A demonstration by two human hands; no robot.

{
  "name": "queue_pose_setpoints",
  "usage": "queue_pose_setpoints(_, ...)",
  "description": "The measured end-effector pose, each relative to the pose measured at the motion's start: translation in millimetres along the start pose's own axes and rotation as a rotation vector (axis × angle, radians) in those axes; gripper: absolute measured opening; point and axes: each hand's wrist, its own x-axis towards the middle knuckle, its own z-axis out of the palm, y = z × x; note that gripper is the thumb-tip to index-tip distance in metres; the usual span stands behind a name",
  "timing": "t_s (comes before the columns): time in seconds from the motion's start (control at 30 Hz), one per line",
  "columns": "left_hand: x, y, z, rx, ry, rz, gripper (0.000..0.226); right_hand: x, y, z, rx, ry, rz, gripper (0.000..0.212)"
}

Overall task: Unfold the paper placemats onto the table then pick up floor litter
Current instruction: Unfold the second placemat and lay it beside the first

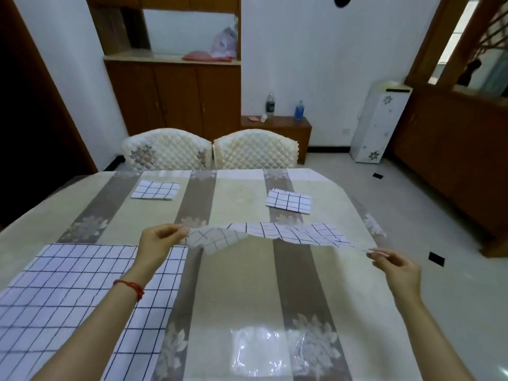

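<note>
Placemat [275,234] — stretched between both hands, pinched above table [242,284]

The unfolded placemat [68,298] is cut off by the left and bottom edges, and a part of it is covered by the left forearm. Both forearms are cut by the bottom edge. The corner of the held placemat [275,233] at the right hand [398,268] is blurred, so the exact grip there cannot be told. The labels of the two bottles [270,104] on the low cabinet cannot be read. The dark pieces [436,258] on the floor are too small to be identified.
</note>
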Motion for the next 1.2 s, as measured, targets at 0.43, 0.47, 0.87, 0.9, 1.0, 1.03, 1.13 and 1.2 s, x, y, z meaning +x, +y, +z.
queue_pose_setpoints(0.43,-88.4,-103.4,20.9,0.276,-0.125,-0.290,0.024,-32.8,106.1,-43.4,-0.358,-0.048,0.300,0.040)
queue_pose_setpoints(0.47,-92.5,-105.8,23.6,0.288,-0.125,-0.311,0.025,-32.8,112.2,-45.5,-0.392,-0.055,0.314,0.040)
queue_pose_setpoints(0.87,-110.7,-131.1,59.4,0.360,0.083,-0.533,0.022,-31.0,120.5,-48.5,-0.359,-0.058,0.466,0.023)
queue_pose_setpoints(0.9,-110.9,-129.8,64.5,0.357,0.112,-0.529,0.017,-30.8,122.1,-47.0,-0.387,-0.053,0.459,0.023)
queue_pose_setpoints(1.0,-108.0,-127.4,78.7,0.321,0.157,-0.563,0.014,-33.0,126.2,-41.9,-0.510,-0.088,0.439,0.029)
queue_pose_setpoints(1.03,-106.6,-129.8,82.1,0.317,0.157,-0.586,0.022,-34.2,126.4,-39.5,-0.527,-0.101,0.449,0.030)
queue_pose_setpoints(1.13,-103.3,-131.4,88.6,0.329,0.196,-0.644,0.039,-34.5,126.7,-35.3,-0.582,-0.122,0.448,0.019)
queue_pose_setpoints(1.2,-102.7,-130.4,87.7,0.318,0.196,-0.639,0.026,-34.3,127.6,-34.2,-0.610,-0.132,0.427,0.017)
